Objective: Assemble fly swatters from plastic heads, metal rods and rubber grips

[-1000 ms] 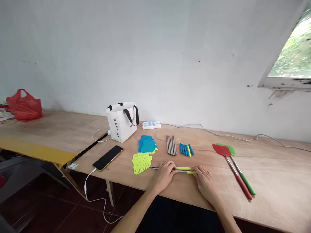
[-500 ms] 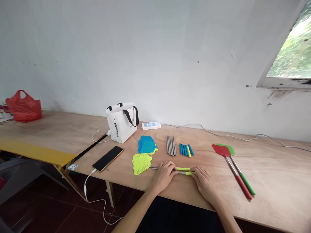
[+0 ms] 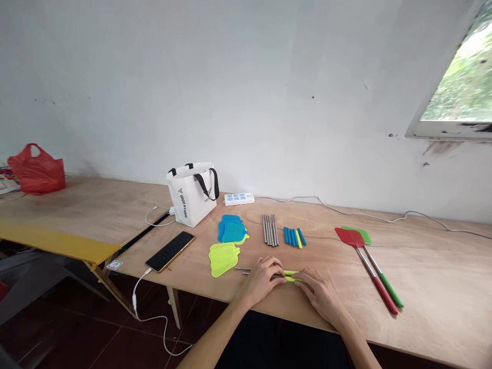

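Observation:
At the table's front edge, my left hand is closed over two thin metal rods, whose bare ends stick out to its left. My right hand has its fingers closed on the yellow-green handle sleeves at the rods' other end. Part of the sleeves and rods is hidden under my fingers. Left of my hands lie yellow-green fly swatter heads, with blue swatter heads behind. Several metal tubes and a row of blue and yellow-green sleeves lie beyond my hands.
Two fly swatters, one red and one green, lie at the right. A phone on a cable, a white bag and a power strip are at the left and back. A red plastic bag sits far left.
My right hand has shifted left, closer to my left hand. The near sleeve has moved left along its rod, and less bare rod shows between my hands.

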The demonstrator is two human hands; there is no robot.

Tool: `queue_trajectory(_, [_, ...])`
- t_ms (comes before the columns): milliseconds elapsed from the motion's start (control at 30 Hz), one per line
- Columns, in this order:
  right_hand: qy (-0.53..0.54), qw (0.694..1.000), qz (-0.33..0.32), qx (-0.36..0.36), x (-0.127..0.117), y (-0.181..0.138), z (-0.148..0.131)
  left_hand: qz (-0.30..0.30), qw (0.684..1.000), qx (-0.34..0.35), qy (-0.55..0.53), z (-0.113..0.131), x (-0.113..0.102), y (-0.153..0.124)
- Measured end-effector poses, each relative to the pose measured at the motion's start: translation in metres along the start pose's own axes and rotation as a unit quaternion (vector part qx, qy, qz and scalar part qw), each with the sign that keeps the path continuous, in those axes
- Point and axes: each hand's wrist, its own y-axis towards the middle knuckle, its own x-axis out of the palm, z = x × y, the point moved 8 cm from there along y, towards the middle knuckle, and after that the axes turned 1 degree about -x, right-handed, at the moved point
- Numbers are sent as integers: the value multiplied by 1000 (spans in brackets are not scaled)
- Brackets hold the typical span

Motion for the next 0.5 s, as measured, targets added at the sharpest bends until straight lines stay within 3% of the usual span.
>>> queue_trajectory(267, [-66, 996, 56, 19, -3, 0, 16, 34, 998, -59, 9, -8, -6, -1])
queue_trajectory(500, [-49, 999, 16, -11, 2, -1, 9, 19, 998, -48, -20, -7, -4, -1])
